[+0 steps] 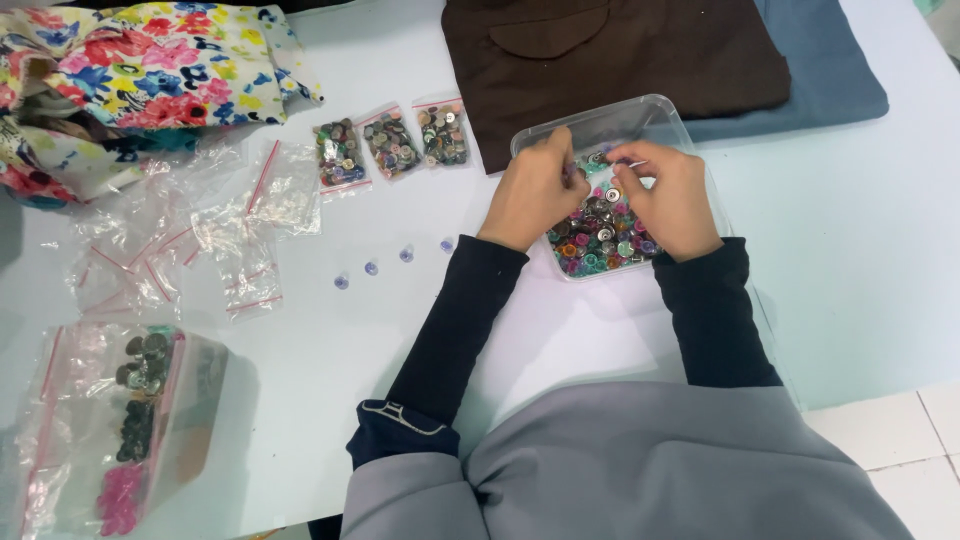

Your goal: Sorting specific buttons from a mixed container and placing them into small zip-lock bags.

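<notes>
Left hand (pixel 533 190) and right hand (pixel 668 198) with fingers curled, pinching among mixed buttons (pixel 600 232) in a clear plastic tray (pixel 650 118), tray directly under both hands on a pale blue surface (pixel 860 260), brown folded cloth (pixel 620 55) beyond, white tiled floor at the right.

A pale table (pixel 860 250) carries a clear button tray (pixel 665 115), zip bags (pixel 200 230), four lilac buttons (pixel 371 268) and folded fabrics (pixel 620 50).
</notes>
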